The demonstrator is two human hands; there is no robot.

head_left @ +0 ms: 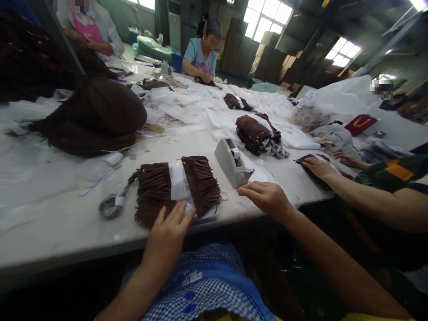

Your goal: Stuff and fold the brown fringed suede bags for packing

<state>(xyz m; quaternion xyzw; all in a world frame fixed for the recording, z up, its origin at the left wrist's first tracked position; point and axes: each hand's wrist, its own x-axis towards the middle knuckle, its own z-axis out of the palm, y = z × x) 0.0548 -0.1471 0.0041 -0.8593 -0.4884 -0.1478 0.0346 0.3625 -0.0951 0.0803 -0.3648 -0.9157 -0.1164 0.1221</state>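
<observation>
A dark brown fringed bag [152,194] lies flat on the table before me, with a white wrap around its middle and small metal eyelets. My left hand [170,227] rests on its near edge, fingers spread flat. From the bag's left side runs a coiled dark strap [112,206] bound with a white band. Just right of the bag stands a grey tape dispenser [230,162]. My right hand [267,198] is by the dispenser's near end, fingers bent and pressed together; whatever they may pinch is hidden. A thin clear ring [224,196] lies between bag and hand.
Wrapped brown bags [256,131] are stacked behind the dispenser. A large brown bag [100,113] bulges at left among plastic scraps. At right, a co-worker's hands [321,169] press on another brown bundle. Other people work across the table [63,227].
</observation>
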